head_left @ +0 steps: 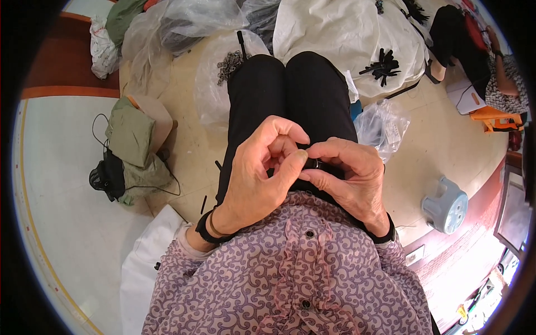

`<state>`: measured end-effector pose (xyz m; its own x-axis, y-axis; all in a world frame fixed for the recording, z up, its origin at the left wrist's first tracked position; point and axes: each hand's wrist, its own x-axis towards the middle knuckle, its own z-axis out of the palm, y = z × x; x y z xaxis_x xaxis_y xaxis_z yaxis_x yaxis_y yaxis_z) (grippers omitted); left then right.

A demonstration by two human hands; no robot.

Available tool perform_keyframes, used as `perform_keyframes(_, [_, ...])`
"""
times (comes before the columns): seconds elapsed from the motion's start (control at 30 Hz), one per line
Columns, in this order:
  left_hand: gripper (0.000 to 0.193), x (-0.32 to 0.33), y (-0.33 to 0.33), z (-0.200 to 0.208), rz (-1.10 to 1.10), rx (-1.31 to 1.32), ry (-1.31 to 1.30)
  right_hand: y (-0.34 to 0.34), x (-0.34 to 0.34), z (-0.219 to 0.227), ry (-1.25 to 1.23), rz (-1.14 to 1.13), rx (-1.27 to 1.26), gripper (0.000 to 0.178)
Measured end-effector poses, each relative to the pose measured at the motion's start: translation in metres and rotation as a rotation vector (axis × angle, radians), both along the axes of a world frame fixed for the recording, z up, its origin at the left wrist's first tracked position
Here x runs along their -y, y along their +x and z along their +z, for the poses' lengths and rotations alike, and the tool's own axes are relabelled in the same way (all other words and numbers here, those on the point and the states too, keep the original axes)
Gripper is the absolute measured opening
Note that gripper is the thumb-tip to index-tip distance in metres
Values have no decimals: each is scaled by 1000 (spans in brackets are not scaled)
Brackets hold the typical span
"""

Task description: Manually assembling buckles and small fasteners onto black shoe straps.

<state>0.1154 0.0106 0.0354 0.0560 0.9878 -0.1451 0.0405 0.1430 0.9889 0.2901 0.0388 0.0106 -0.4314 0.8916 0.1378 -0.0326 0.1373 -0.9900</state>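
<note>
I sit with my legs in black trousers [290, 95] stretched out below me. Both hands meet over my lap. My right hand [349, 178] pinches a small black ring-shaped part [314, 164] between thumb and fingers. My left hand [259, 173] curls beside it, its thumb tip touching the same part and its fingers bent over it. Most of the small part is hidden by the fingers.
Clear plastic bags [223, 78] with small dark parts lie by my left knee, another bag [385, 125] by my right. A big white sack [346, 33] holds black pieces [382, 66]. A green bag [131, 134], a blue stool [446, 204] and another seated person [480, 50] are around.
</note>
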Motion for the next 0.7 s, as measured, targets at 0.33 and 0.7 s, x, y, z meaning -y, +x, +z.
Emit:
perform_keyframes(0.33, [13,-4,2,15,-17,337,-210,-2,15,4,-133,-45,-147,20])
perform_keyframes(0.7, [7,-4,2,17,-17,626,-296,-9,15,13,183,-167,-125,23])
